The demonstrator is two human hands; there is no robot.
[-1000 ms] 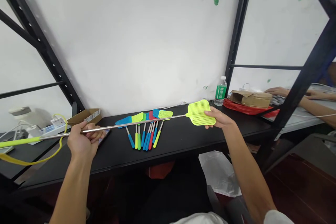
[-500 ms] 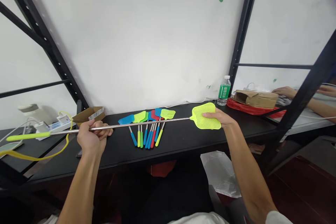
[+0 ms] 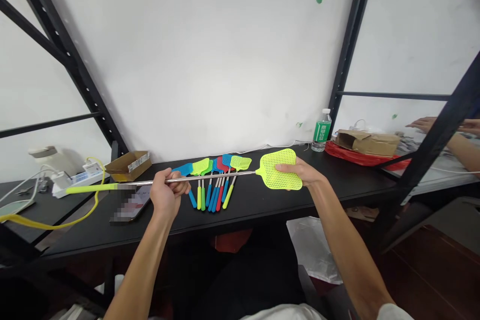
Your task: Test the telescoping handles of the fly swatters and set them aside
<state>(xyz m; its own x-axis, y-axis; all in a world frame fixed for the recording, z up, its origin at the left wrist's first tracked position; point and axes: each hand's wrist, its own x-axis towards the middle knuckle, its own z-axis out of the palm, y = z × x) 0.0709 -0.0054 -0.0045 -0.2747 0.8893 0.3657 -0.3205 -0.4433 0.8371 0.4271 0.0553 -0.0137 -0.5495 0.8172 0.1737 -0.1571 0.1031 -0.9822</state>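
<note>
Yellow-green fly swatter point(image 3: 273, 181) spans two hands

Head view: the left hand point(image 3: 167, 193) curls around the metal rod point(image 3: 217, 176); the right hand point(image 3: 306, 172) pinches the mesh head between thumb and fingers. Left of the left grip runs the handle point(image 3: 92, 188), near a phone point(image 3: 135, 206). Beyond the rod, between both grips, coloured swatters point(image 3: 220, 197) lie fanned on the black table point(image 3: 270, 205).

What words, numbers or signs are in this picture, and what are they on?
I can't read any clearly.
Water bottle: white characters on its green label, too small to read surely.
Open cardboard box: a white label with print too small to read.
Phone-like device: screen partly pixelated, unreadable.
Held yellow-green swatter: no lettering visible.
</note>
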